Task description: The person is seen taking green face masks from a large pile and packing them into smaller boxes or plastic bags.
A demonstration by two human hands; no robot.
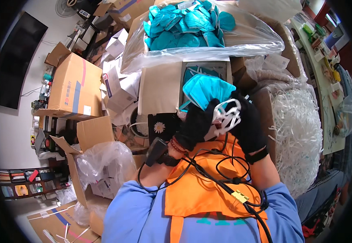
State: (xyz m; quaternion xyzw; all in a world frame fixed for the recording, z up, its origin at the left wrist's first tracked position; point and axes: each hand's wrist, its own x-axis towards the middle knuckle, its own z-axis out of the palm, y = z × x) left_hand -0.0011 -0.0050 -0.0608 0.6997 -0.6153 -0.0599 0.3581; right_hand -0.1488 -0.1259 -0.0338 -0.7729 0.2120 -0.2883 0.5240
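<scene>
A teal face mask is held up in front of my chest, over an open carton with a white-edged box inside. My left hand, in a black glove, is closed on the mask's lower edge. White elastic straps hang in a looped bunch between both hands. My right hand, also black-gloved, has its fingers curled around these straps, close to the mask's right side. The fingertips of both hands are partly hidden. Behind the mask, more teal masks lie in the carton.
A plastic-lined box heaped with teal masks stands at the far side. Bundled white straps fill a bag on the right. Cardboard cartons and small white boxes crowd the left. Black cables cross my orange apron.
</scene>
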